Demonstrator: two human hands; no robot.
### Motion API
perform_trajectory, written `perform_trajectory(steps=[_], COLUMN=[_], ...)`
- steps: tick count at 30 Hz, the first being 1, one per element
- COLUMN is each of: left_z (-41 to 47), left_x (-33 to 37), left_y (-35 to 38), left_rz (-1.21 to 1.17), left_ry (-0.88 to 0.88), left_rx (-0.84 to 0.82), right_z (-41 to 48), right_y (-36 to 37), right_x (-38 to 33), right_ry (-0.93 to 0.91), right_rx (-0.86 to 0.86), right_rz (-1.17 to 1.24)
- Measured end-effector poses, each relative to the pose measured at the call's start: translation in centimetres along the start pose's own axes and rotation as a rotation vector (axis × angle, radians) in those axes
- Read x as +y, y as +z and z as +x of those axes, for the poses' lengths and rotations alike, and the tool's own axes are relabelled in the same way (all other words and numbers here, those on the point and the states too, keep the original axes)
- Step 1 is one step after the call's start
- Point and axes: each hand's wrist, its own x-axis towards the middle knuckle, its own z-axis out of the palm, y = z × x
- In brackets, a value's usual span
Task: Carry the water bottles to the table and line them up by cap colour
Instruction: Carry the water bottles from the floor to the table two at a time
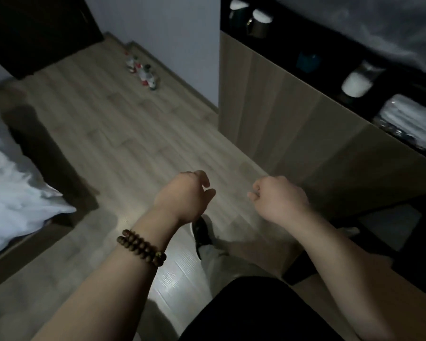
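Head view, water bottles point(143, 73): I see a small cluster standing on the wooden floor point(103, 134) far ahead, close to the pale wall and well apart from both hands. They are too blurred for me to count them or sort the caps.
Head view, cabinet point(268, 107): its dark recess on my right holds two dark pots with white lids point(258, 20) and a white jar point(355, 83). I cannot tell what is inside them.
Left hand point(185, 195): out over the floor, fingers loosely curled, thumb slightly apart, gripping nothing. There is a beaded bracelet point(140, 247) on the wrist.
Right hand point(278, 196): beside the left, fingers loosely curled inward, holding nothing.
Bedding point(15, 180): white, at my left.
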Motion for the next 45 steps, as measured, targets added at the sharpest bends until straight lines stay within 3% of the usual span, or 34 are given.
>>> perform_trajectory(steps=[6, 11, 17, 24, 29, 37, 45], left_z=[11.8, 19.4, 28.0, 41.9, 51.2, 66.5, 85.7], left_x=[-11.3, -19.4, -28.2, -39.4, -46.8, -54.5, -60.8], left_y=[-8.7, -18.5, -28.7, -36.8, -43.6, -52.5, -56.4], left_rz=[0.019, 0.047, -0.068, -0.124, -0.084, -0.104, -0.094], left_ry=[-0.067, -0.122, -0.197, -0.147, -0.085, -0.062, -0.086], left_rx=[0.020, 0.000, 0.101, 0.131, 0.058, -0.007, -0.088], right_z=[16.0, 27.4, 38.3, 51.6, 60.3, 74.0, 95.1], right_y=[-0.8, -5.6, -10.5, -12.5, -15.3, -17.7, -16.5], right_x=[-12.0, -23.1, -35.2, -47.0, -55.1, -62.6, -66.3], right_ry=[-0.056, -0.103, -0.187, -0.158, -0.106, 0.000, 0.130], right_rx=[-0.038, -0.065, -0.059, -0.014, 0.006, -0.021, -0.110], right_rz=[0.055, 0.087, 0.067, 0.102, 0.145, 0.243, 0.303])
